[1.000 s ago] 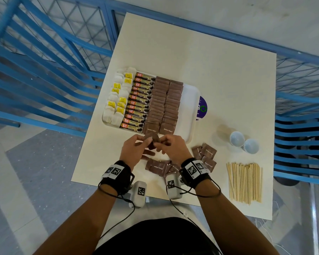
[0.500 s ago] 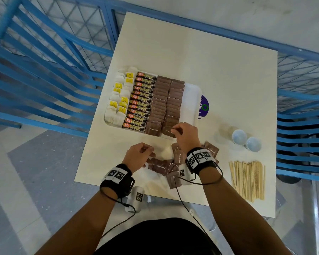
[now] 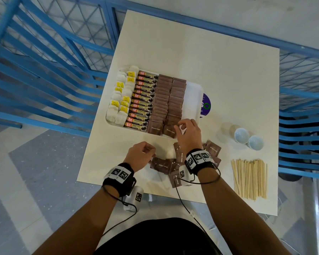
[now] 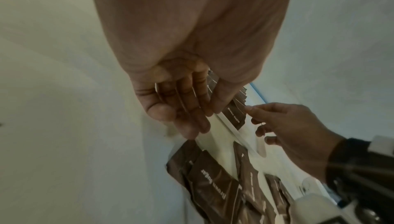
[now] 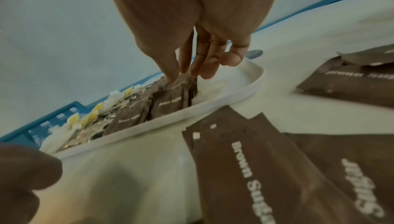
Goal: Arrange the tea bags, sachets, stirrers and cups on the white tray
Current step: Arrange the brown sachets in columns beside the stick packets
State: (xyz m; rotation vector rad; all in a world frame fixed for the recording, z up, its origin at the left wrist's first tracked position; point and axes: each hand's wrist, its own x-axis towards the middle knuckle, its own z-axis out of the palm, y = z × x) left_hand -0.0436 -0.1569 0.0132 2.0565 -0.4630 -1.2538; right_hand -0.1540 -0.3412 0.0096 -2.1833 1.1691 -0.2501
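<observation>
The white tray (image 3: pixel 197 92) holds tea bags (image 3: pixel 121 100) at the left, then a column of granules sachets (image 3: pixel 143 100) and two columns of brown sugar sachets (image 3: pixel 168 100). My right hand (image 3: pixel 179 126) pinches the top edge of the front brown sugar sachet (image 5: pixel 170 103) in the right column, inside the near tray rim (image 5: pixel 213 106). My left hand (image 3: pixel 151 153) hovers with loosely curled fingers (image 4: pixel 192 118) over the loose brown sachets (image 3: pixel 162 165) on the table and holds nothing. Two cups (image 3: pixel 241 135) and a bundle of wooden stirrers (image 3: pixel 249 178) lie to the right, off the tray.
A purple round sticker (image 3: pixel 206 105) shows beside the tray's right rim. The tray's right strip is bare white. Blue railings surround the table on the left, back and right. The table's near edge runs just under my wrists.
My right hand carried a brown sachet from in front of me to the front of the tray's right column. My left hand let go of it and drew back over the loose pile.
</observation>
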